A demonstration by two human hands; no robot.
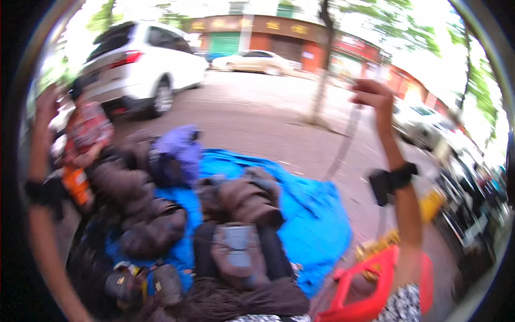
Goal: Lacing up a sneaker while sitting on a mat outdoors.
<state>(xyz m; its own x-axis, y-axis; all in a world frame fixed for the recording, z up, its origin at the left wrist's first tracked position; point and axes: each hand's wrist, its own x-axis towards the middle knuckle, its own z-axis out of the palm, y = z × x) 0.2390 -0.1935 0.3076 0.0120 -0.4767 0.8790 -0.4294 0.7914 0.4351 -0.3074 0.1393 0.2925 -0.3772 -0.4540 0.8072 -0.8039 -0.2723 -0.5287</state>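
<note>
Head view: right hand (371, 96) pinches dark strand (351, 131) aloft; left hand (47, 102) raised at rim, grip too blurred to tell. Work looks midway: strand lifted, not yet set down; dark cloth (236, 300) lies over lap. Brown bundles (249, 198), purple bag (179, 153) crowd blue tarp (316, 214); red plastic seat (428, 279) hems in right side.

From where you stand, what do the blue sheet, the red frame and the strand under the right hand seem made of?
Blue sheet: probably smooth plastic, with folds showing.
Red frame: likely smooth moulded plastic, with even colour and rounded edges.
Strand below the right hand: dark, thin; perhaps fibre or yarn, but blur leaves material and finish open.
</note>
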